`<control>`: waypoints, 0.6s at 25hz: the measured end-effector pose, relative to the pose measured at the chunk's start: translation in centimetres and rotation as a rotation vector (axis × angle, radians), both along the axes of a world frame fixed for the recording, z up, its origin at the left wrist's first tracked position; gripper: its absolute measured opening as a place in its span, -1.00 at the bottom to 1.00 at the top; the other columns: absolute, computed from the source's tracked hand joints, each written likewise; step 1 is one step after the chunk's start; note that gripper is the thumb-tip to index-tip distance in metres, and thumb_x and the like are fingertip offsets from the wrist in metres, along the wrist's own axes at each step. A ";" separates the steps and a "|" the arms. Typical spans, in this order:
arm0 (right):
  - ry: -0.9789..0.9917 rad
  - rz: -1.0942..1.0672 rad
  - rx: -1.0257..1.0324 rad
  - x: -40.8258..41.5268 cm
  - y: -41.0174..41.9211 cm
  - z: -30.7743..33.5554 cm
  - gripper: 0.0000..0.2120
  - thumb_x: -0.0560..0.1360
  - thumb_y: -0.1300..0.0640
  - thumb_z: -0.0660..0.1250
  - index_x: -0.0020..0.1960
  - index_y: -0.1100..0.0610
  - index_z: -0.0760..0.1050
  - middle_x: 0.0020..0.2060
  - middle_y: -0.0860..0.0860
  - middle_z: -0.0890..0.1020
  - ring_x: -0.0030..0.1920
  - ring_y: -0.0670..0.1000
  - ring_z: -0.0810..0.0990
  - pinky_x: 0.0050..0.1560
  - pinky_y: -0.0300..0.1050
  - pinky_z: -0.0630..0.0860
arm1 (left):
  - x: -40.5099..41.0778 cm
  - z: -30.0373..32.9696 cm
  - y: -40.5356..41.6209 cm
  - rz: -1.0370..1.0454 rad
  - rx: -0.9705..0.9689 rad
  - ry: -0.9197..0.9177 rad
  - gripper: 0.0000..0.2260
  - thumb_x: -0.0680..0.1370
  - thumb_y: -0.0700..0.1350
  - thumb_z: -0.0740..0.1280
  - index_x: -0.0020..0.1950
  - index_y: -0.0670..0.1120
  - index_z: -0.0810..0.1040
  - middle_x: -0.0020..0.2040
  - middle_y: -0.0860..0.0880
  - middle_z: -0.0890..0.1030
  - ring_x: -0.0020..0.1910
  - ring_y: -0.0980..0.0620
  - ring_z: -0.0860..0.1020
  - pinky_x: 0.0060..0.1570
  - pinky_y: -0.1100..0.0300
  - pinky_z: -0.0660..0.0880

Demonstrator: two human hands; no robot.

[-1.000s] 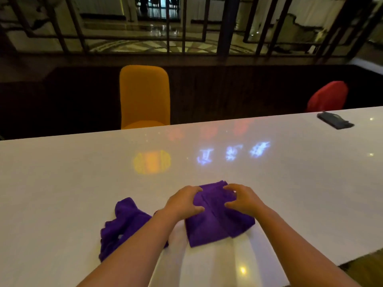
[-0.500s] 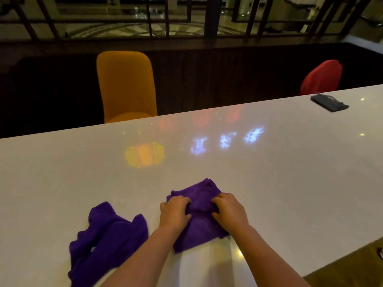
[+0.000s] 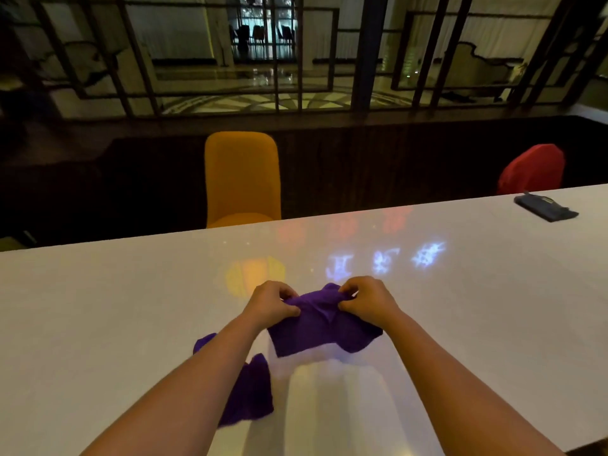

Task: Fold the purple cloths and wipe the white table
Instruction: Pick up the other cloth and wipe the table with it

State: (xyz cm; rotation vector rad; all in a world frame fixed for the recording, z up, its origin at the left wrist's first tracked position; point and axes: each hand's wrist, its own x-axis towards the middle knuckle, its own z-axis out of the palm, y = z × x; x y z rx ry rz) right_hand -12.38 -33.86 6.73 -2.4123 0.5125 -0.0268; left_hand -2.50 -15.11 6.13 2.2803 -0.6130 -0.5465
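Observation:
A folded purple cloth lies on the white table in front of me. My left hand pinches its far left corner and my right hand pinches its far right corner, lifting the far edge off the table. A second purple cloth lies crumpled to the near left, partly hidden under my left forearm.
A dark flat pouch lies at the table's far right. An orange chair and a red chair stand behind the far edge. The table's near edge shows at the lower right.
Both hands went from pressing flat on the cloth to pinching its far corners and raising that edge. The camera view tilted up.

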 end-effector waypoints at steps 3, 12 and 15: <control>-0.088 0.086 -0.016 2.9 2.9 3.9 -0.83 0.41 0.14 0.39 0.00 0.05 0.59 0.00 0.04 0.64 -0.09 0.00 0.52 -0.11 -0.12 0.47 | 1.4 4.2 3.5 0.075 -0.036 -0.074 -0.85 0.39 -0.16 0.44 -0.06 -0.05 0.62 -0.13 0.02 0.58 -0.13 0.04 0.52 -0.22 0.22 0.46; -0.238 0.360 -0.124 11.1 18.0 10.9 -0.84 0.41 0.09 0.42 0.00 0.03 0.60 0.00 0.04 0.64 -0.10 0.02 0.52 -0.16 -0.13 0.44 | 4.4 11.6 20.7 0.240 -0.086 -0.235 -0.83 0.42 -0.14 0.43 -0.01 -0.02 0.59 -0.09 0.04 0.55 -0.10 0.04 0.51 -0.32 0.29 0.45; -0.256 0.403 -0.163 12.7 23.4 11.2 -0.82 0.41 0.09 0.42 0.01 0.04 0.60 0.00 0.04 0.64 -0.09 0.02 0.52 -0.15 -0.12 0.45 | 5.1 12.0 26.3 0.269 -0.076 -0.248 -0.81 0.42 -0.15 0.43 0.02 -0.05 0.60 -0.08 0.02 0.56 -0.08 0.02 0.52 -0.22 0.23 0.47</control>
